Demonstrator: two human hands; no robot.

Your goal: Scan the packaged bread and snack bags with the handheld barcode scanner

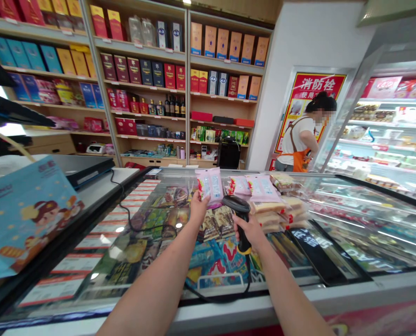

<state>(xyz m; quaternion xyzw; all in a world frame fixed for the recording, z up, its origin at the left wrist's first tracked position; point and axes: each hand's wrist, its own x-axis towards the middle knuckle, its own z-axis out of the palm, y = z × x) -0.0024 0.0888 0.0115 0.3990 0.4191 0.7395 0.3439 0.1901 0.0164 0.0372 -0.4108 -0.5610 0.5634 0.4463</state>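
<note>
My left hand [198, 205] grips a pink snack packet [211, 183] by its lower left side and holds it upright above the glass freezer top [190, 280]. In my right hand [249, 229] is a black barcode scanner [242, 212], its head tilted toward the packet but apart from it. The scanner's cable [248, 275] drops from the handle and loops left over the glass. Just beyond the scanner lie more pink packets [262, 186], beside several packs of sliced bread [269, 214]. Frozen goods show through the glass below my hands.
A blue printed bag [26, 214] stands at the left near a dark flat device [85, 168]. A black phone-like slab [318, 254] lies on the glass at right. Behind are shelves of boxed bottles [141, 72], a person in an orange apron [299, 135] and a lit chiller [390, 135].
</note>
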